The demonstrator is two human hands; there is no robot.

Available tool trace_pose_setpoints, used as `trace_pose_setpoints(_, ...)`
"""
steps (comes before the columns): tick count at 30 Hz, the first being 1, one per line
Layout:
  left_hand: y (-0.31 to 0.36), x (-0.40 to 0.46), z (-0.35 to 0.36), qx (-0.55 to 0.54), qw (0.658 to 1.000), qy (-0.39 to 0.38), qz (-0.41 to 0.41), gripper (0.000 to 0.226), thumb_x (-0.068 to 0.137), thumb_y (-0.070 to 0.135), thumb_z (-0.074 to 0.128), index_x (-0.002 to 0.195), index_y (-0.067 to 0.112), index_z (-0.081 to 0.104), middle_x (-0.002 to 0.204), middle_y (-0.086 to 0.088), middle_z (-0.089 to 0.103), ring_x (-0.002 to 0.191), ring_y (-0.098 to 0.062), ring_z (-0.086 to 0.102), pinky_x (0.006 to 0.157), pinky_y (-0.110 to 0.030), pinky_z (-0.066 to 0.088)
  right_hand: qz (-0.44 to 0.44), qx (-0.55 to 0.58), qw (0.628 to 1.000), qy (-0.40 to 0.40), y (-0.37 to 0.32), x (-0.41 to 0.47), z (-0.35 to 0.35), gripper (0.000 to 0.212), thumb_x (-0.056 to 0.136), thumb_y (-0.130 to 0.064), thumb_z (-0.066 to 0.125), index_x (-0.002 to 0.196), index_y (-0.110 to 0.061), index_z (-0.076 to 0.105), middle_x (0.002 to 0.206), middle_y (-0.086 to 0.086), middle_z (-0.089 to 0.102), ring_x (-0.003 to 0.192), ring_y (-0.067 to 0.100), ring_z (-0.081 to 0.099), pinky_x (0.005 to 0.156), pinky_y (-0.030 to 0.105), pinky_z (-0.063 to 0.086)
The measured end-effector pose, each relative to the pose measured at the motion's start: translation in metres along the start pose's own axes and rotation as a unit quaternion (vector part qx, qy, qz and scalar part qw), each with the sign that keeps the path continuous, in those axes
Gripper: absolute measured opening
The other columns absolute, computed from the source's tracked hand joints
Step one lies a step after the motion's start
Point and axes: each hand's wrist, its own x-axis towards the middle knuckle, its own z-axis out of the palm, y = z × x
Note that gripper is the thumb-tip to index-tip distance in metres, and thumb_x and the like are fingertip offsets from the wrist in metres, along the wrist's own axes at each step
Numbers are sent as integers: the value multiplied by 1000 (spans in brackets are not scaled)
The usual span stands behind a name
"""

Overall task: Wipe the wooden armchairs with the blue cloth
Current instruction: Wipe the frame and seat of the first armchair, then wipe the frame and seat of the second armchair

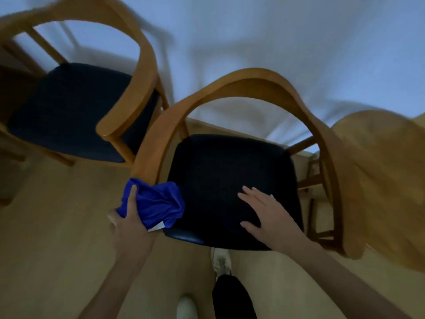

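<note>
Two wooden armchairs with dark seat pads stand before me. The near armchair (248,81) is in the centre, the far armchair (138,72) at upper left. My left hand (128,224) grips a bunched blue cloth (156,201) pressed against the front end of the near chair's left armrest. My right hand (269,212) lies flat, fingers spread, on that chair's dark seat (218,171). The picture is blurred by motion.
A round wooden table (386,171) crowds the near chair's right side. A pale wall (276,31) runs behind both chairs. My feet (220,261) stand on light wooden floor (57,238) just in front of the seat.
</note>
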Motion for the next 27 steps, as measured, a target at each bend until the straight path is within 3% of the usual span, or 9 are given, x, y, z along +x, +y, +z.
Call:
trace_pose_setpoints(8,14,-2,12,141,988,44,53,96,76,25,77,152,34,19,134,-28,26,113,-46,39,92,-53,44,140,17,984,108,21,-41,-4,67,92,-40,63,151,-30,32,162,-7,23,149,15,18,121,46,21)
trace_pose_setpoints(10,15,-3,15,171,983,48,47,94,77,24,74,152,34,18,136,-28,25,112,-46,38,90,-52,43,226,-17,969,98,39,-56,-4,69,93,-37,62,152,-27,28,164,0,15,151,23,13,120,55,20)
trace_pose_setpoints(13,14,-5,20,197,976,65,58,93,76,22,74,151,33,19,137,-27,25,106,-46,40,85,-51,44,377,-107,920,24,64,-77,3,82,91,-36,62,154,-27,11,164,7,-13,150,37,-9,112,71,9)
trace_pose_setpoints(15,12,-5,23,200,975,73,59,94,74,20,75,149,34,20,139,-26,24,104,-46,40,82,-53,45,439,-78,895,14,73,-88,10,85,91,-28,63,156,-23,7,162,11,-21,148,42,-12,111,73,15)
trace_pose_setpoints(19,13,-5,27,209,973,80,54,96,71,17,76,148,34,20,139,-26,22,103,-48,40,82,-57,46,424,-89,901,33,84,-105,27,79,91,-5,59,154,-14,13,161,14,-19,148,44,-7,111,68,26)
trace_pose_setpoints(23,19,-5,26,216,973,68,36,98,72,15,75,149,33,18,141,-25,19,106,-49,39,85,-58,45,416,-107,902,34,84,-103,25,68,96,-6,49,154,-12,15,162,15,-16,148,46,-4,109,68,27)
trace_pose_setpoints(27,30,-4,23,228,972,56,33,94,78,13,69,151,32,14,144,-27,17,108,-50,39,89,-57,42,417,-84,905,15,83,-94,15,70,98,-5,47,156,-10,9,161,14,-19,147,47,-8,109,70,26)
